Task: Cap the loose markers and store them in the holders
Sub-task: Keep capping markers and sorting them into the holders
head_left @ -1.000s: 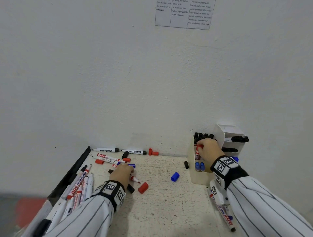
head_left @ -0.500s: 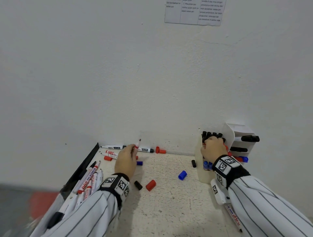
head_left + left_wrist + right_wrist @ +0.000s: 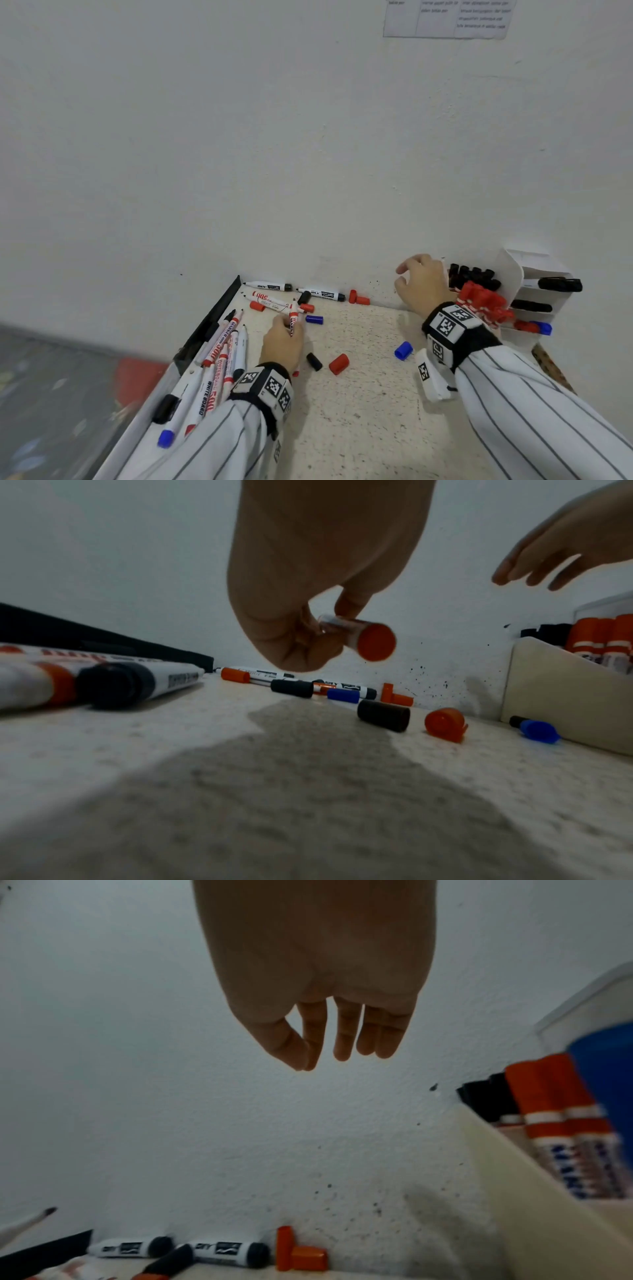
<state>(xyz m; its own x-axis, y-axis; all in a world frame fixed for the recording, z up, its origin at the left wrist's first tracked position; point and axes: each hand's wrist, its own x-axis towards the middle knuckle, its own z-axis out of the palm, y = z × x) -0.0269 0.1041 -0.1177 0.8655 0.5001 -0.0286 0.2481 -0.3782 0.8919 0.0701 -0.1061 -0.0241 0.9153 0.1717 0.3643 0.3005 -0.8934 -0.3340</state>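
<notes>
White textured wall (image 3: 274,137) behind speckled cream tabletop (image 3: 359,428). Printed paper sheet (image 3: 445,19) stuck high on wall. Black ink specks (image 3: 342,1191) on wall near tabletop.

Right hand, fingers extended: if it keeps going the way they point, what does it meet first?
Probably the wall. The right hand hangs open and empty left of the holder, fingers toward the wall. Nothing shows between them in the right wrist view, though depth is unclear.

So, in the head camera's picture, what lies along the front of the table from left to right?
Pile of markers → left hand → black cap → red cap → blue cap → holder.
</notes>
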